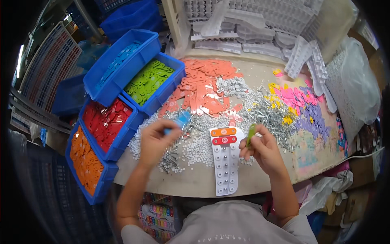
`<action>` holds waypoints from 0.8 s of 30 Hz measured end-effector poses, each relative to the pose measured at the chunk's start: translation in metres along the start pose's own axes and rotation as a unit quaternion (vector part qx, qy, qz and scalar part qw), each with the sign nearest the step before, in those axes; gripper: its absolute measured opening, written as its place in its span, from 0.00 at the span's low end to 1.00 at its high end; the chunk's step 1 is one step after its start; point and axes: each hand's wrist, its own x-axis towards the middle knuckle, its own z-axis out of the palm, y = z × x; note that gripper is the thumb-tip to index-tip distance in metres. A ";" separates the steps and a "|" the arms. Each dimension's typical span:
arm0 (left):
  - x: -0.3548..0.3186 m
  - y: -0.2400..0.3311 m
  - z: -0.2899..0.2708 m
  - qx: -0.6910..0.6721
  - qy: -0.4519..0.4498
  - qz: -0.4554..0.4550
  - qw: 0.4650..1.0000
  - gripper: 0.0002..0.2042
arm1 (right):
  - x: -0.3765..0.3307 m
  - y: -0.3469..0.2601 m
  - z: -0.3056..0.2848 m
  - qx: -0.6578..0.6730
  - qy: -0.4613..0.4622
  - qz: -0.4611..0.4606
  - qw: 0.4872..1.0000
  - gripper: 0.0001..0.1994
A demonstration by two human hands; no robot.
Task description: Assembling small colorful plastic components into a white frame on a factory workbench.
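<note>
A white plastic holder point(231, 179) with two rows of round white posts lies in front of me at the middle of the table. An orange strip point(230, 131) and a red strip point(219, 140) sit across its far end. My left hand point(156, 140), left of the holder, pinches a light blue plastic strip point(183, 118), slightly blurred. At the holder's right edge, my right hand point(264, 150) grips a green plastic strip point(251, 133) upright between thumb and fingers. Small white rings point(197, 150) and metal screws point(168, 160) lie loose below and around my left hand.
Blue bins hold blue point(118, 61), green point(150, 81), red point(107, 126) and orange strips point(85, 160) at left. Coral strips point(203, 85) pile up behind. Pink pieces point(292, 97) and purple pieces point(313, 122) lie right; white moulded holders point(256, 32) stack at the back.
</note>
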 end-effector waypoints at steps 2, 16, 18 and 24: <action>-0.024 -0.015 0.031 -0.048 -0.044 -0.073 0.995 0.07 | -0.016 0.005 -0.010 0.074 0.013 0.030 0.997 0.10; -0.063 -0.047 0.071 -0.141 -0.079 -0.232 0.959 0.10 | -0.056 0.043 -0.028 -0.191 0.131 -0.089 0.969 0.13; -0.065 -0.044 0.069 -0.136 -0.058 -0.232 0.961 0.08 | -0.058 0.042 -0.028 -0.214 0.095 -0.087 0.968 0.13; -0.066 -0.039 0.068 -0.113 -0.032 -0.237 0.964 0.07 | -0.055 0.045 -0.034 -0.210 0.111 -0.036 0.971 0.13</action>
